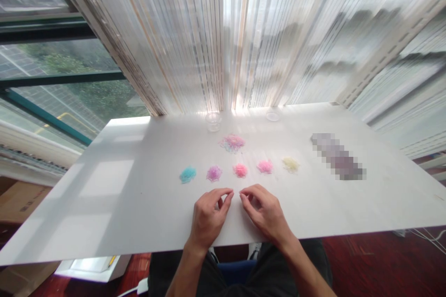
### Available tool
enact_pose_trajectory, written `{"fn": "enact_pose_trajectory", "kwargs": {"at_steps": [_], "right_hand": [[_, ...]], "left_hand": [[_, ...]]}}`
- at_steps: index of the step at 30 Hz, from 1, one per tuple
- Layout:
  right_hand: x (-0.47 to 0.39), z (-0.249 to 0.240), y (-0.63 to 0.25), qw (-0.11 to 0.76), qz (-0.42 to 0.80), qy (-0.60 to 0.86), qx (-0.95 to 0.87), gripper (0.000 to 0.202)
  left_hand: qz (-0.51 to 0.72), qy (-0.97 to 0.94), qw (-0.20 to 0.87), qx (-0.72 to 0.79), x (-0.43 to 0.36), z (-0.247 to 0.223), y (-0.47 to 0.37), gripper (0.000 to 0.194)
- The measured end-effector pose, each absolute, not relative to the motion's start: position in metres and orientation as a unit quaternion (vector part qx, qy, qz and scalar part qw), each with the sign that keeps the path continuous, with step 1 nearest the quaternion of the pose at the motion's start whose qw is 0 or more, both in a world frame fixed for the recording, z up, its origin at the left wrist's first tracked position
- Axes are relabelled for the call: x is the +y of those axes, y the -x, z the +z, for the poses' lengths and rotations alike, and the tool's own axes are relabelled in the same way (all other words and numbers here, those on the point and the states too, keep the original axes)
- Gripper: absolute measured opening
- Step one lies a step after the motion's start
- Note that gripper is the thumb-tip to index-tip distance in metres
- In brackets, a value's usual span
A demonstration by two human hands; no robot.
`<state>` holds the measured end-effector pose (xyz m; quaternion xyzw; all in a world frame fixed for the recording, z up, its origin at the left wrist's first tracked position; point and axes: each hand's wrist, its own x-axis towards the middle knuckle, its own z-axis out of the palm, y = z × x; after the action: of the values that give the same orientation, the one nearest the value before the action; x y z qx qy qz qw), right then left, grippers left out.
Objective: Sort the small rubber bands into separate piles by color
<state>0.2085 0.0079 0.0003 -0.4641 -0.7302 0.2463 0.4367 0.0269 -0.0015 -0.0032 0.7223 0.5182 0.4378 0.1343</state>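
Both hands rest at the near middle of the white table (156,213), fingertips pinched and a small gap between them. My left hand (210,216) has thumb and forefinger together; anything between them is too small to make out. Facing it, my right hand (265,213) is pinched the same way, its contents also unclear. Just beyond the hands lies a row of small piles: blue (188,174), purple (213,173), coral pink (240,170), pink (265,166) and pale yellow (290,164). Behind the row is a larger mixed-colour pile (232,143).
A clear round container (213,122) and a clear lid (272,116) stand near the table's back edge. To the right lies a pixelated object (337,157). Striped curtains (209,37) hang behind the table; a cardboard box (21,199) is at the left.
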Motion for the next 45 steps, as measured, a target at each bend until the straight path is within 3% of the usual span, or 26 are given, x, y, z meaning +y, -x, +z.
{"fn": "enact_pose_trajectory", "kwargs": {"at_steps": [18, 45], "right_hand": [[0.0078, -0.0033, -0.2092, 0.444, 0.251, 0.457, -0.729, 0.008], [0.0056, -0.0076, -0.2099, 0.472, 0.234, 0.45, -0.721, 0.012]], "left_hand": [[0.439, -0.733, 0.128, 0.504, -0.0012, -0.007, -0.0259, 0.014], [0.443, -0.707, 0.183, 0.52, -0.0022, 0.0017, -0.029, 0.004]]}}
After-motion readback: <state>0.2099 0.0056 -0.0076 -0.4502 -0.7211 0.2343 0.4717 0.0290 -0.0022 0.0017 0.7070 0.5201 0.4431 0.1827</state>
